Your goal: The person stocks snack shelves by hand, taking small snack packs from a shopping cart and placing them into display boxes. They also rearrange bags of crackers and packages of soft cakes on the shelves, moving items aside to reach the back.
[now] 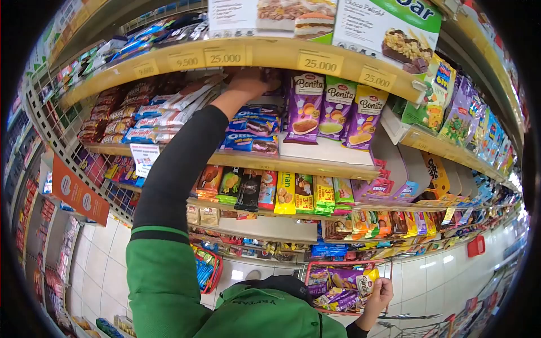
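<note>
My left hand (246, 85) reaches in under the yellow shelf edge, above a stack of blue Oreo soft cake packs (253, 125). Its fingers are in shadow, close to a dark purple pack, and I cannot tell whether they grip it. Just right of it, purple Bonita packs (305, 108) stand upright on the same shelf. Low on the right, my right hand (378, 298) pinches a purple and yellow Bonita snack pack (365, 283) by its edge. This pack is over a red-rimmed shopping cart (349, 263), in which several more purple packs (340, 299) lie.
Wafer packs (163, 115) fill the shelf left of my arm. Boxed bars (389, 28) stand on the shelf above. Lower shelves carry rows of snacks (285, 191). A red basket (208, 270) with blue packs sits below, and a white wire rack (62, 141) borders the left.
</note>
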A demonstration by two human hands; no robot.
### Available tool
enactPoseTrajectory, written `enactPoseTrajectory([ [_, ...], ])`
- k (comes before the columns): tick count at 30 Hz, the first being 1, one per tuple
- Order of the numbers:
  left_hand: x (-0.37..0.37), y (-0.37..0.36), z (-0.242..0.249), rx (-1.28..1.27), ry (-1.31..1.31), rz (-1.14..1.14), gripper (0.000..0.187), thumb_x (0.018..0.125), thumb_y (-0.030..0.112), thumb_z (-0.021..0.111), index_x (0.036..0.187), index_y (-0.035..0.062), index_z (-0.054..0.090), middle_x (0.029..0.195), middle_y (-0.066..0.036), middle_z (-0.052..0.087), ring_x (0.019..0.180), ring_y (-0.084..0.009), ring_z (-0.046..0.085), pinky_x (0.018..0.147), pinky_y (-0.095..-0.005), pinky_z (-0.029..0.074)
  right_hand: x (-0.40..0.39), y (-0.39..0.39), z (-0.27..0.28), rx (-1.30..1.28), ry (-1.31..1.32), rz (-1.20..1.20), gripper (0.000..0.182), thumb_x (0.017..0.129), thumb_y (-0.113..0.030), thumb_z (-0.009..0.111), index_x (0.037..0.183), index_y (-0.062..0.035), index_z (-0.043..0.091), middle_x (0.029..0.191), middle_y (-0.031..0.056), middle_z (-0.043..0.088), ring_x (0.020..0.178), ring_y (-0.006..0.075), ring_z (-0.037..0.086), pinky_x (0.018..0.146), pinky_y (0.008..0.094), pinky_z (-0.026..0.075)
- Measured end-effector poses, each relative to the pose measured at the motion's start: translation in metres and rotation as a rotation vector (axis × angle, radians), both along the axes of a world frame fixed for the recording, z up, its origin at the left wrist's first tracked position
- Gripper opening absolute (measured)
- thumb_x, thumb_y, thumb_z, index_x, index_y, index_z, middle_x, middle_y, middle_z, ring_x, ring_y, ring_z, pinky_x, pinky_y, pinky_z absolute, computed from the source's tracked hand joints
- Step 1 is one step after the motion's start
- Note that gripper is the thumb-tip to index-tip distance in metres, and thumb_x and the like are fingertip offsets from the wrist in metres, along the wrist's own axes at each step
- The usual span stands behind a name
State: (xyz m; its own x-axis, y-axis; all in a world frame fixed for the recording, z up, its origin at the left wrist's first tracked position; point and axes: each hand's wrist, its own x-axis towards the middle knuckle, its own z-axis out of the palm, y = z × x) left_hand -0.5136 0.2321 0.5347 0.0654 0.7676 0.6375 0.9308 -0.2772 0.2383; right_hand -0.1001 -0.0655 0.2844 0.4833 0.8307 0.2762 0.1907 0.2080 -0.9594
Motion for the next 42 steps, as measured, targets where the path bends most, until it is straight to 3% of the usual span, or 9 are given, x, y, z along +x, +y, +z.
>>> enactPoseTrajectory([
  [1,-0.004,0.016,-0.004,0.072,0.004,-0.020,0.038,0.067,0.031,0.062,0.094,0.0062,0.056,0.082,-0.012,0.059,0.071,-0.0275,0.056,0.068,-0.0353,0.044,0.002,-0.003,-0.001,0.004,-0.011,-0.037,0.012,0.081,-0.010,0.054,0.077,0.0011,0.051,0.070,0.0012,0.049,0.062,0.0058,0.043,0.057,0.0186,0.036],
  [2,-0.008,0.029,-0.005,0.372,0.141,-0.150,0.039,0.065,0.034,0.065,0.092,0.0066,0.056,0.086,-0.013,0.058,0.076,-0.0270,0.056,0.069,-0.0361,0.043,0.003,-0.008,-0.003,0.009,-0.021,-0.079,0.012,0.081,-0.010,0.054,0.078,0.0012,0.051,0.070,0.0013,0.049,0.062,0.0059,0.043,0.057,0.0187,0.036],
  [4,-0.013,0.051,0.000,0.578,0.266,-0.094,0.033,0.069,0.025,0.064,0.095,0.0057,0.054,0.086,-0.011,0.057,0.079,-0.0217,0.056,0.068,-0.0327,0.045,0.003,-0.017,-0.003,0.016,-0.003,-0.165,0.012,0.081,-0.010,0.053,0.078,0.0009,0.051,0.070,0.0020,0.050,0.063,0.0067,0.044,0.059,0.0192,0.037],
  [12,-0.025,0.096,0.034,0.269,0.147,0.083,0.034,0.070,0.022,0.063,0.097,0.0049,0.053,0.088,-0.011,0.057,0.081,-0.0215,0.055,0.069,-0.0322,0.044,0.007,-0.047,-0.034,0.008,-0.026,-0.448,0.015,0.083,-0.013,0.052,0.074,-0.0010,0.049,0.064,-0.0003,0.048,0.056,0.0046,0.040,0.051,0.0181,0.033],
  [15,-0.026,0.102,0.031,0.187,0.114,0.111,0.034,0.071,0.021,0.063,0.098,0.0046,0.053,0.089,-0.011,0.057,0.082,-0.0214,0.055,0.070,-0.0320,0.044,-0.002,-0.056,-0.028,-0.108,0.016,-0.518,0.021,0.081,-0.016,0.056,0.076,0.0035,0.056,0.065,0.0066,0.053,0.060,0.0116,0.045,0.056,0.0248,0.040],
  [21,-0.026,0.097,0.013,0.080,0.078,0.141,0.034,0.071,0.019,0.062,0.100,0.0040,0.052,0.090,-0.011,0.057,0.083,-0.0212,0.055,0.071,-0.0317,0.044,-0.004,-0.046,-0.034,-0.066,-0.099,-0.595,0.022,0.082,-0.016,0.055,0.077,0.0046,0.056,0.069,0.0063,0.055,0.062,0.0117,0.048,0.058,0.0237,0.041],
  [27,-0.024,0.089,0.003,0.019,0.050,0.146,0.034,0.072,0.017,0.061,0.101,0.0034,0.051,0.092,-0.011,0.057,0.085,-0.0210,0.055,0.072,-0.0314,0.044,-0.005,-0.033,-0.030,-0.066,0.032,-0.529,0.018,0.082,-0.013,0.055,0.080,0.0043,0.056,0.071,0.0064,0.055,0.064,0.0130,0.050,0.061,0.0243,0.042],
  [33,-0.023,0.078,0.005,-0.025,-0.002,0.123,0.034,0.073,0.015,0.060,0.103,0.0027,0.050,0.093,-0.011,0.057,0.087,-0.0208,0.055,0.073,-0.0310,0.044,0.006,-0.028,-0.050,-0.041,-0.021,-0.450,0.016,0.082,-0.011,0.054,0.088,0.0038,0.055,0.076,0.0074,0.056,0.066,0.0119,0.051,0.063,0.0241,0.043],
  [42,-0.015,0.033,0.045,-0.097,-0.250,-0.026,0.035,0.074,0.012,0.059,0.105,0.0018,0.049,0.096,-0.011,0.057,0.089,-0.0205,0.055,0.075,-0.0305,0.044,0.024,-0.037,-0.063,-0.092,-0.037,-0.363,0.018,0.082,-0.013,0.054,0.089,0.0033,0.055,0.076,0.0072,0.057,0.068,0.0121,0.052,0.062,0.0232,0.043],
])
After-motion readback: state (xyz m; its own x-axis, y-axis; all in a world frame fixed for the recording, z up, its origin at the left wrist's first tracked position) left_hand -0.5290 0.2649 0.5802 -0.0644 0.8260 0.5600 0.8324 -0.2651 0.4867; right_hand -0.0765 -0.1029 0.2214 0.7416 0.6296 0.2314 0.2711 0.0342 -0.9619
